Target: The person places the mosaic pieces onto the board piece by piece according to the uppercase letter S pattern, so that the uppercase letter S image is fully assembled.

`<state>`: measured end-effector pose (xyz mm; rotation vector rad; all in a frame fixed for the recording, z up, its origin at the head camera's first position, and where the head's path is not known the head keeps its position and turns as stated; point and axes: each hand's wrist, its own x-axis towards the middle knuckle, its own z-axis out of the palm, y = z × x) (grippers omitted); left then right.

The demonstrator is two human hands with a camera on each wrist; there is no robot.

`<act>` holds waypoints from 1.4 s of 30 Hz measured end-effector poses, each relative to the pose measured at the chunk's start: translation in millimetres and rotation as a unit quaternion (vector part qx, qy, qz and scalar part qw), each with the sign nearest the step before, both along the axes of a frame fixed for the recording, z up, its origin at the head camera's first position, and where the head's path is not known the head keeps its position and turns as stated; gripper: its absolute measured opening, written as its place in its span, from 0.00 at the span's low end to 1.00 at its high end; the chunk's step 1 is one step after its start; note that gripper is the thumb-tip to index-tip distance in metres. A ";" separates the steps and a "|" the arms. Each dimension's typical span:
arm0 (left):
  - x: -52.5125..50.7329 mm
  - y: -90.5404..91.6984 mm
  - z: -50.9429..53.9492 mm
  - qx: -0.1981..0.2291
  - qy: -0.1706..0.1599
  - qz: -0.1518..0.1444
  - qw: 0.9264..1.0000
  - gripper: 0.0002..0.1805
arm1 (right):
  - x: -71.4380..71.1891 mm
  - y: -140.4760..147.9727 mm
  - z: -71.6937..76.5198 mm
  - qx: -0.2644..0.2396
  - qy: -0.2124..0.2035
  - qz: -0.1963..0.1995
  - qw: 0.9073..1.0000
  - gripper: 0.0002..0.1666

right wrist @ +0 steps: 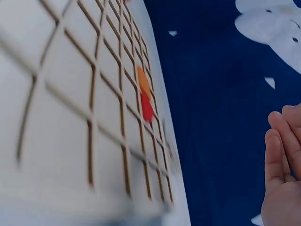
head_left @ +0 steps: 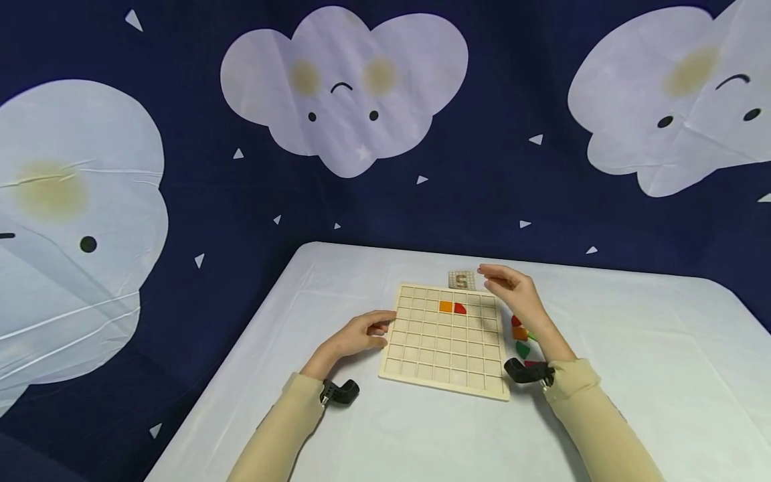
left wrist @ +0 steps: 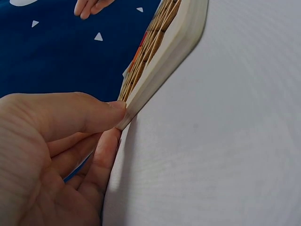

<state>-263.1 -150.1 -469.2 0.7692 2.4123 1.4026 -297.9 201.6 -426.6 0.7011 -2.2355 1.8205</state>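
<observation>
A pale wooden board [head_left: 442,355] with a square grid lies on the table. Side by side in its far rows sit an orange square piece [head_left: 446,306] and a red piece with a rounded edge [head_left: 460,308]. My left hand [head_left: 357,333] holds the board's left rim, and in the left wrist view the thumb [left wrist: 101,113] and a fingertip meet at that rim. Over the far right of the board, my right hand [head_left: 515,294] is raised with fairly straight fingers. Nothing shows in it in the right wrist view.
Beyond the board's far edge lies a small gridded card [head_left: 462,280] with a brown figure on it. Right of the board, partly under my right arm, are several loose pieces, among them a green one [head_left: 522,349] and an orange one [head_left: 520,333]. A dark cloud-print cloth [head_left: 361,207] hangs behind the white table [head_left: 662,348].
</observation>
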 end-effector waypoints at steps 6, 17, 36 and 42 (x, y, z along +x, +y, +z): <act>0.8 -1.6 0.2 -0.002 0.008 -0.005 1.000 0.32 | 2.7 28.2 -1.0 -0.007 0.003 -0.016 1.000 0.21; -0.2 -1.0 0.5 0.000 0.010 -0.005 1.000 0.32 | 12.4 63.3 -17.6 0.075 -0.064 -0.043 0.994 0.24; 0.0 -0.8 -2.5 0.010 0.003 -0.007 1.000 0.32 | 19.9 77.6 -44.5 0.193 -0.098 -0.022 0.976 0.23; 0.4 -1.5 -2.4 0.007 -0.001 0.001 1.000 0.32 | 12.6 80.0 -57.0 0.264 -0.058 -0.032 0.962 0.23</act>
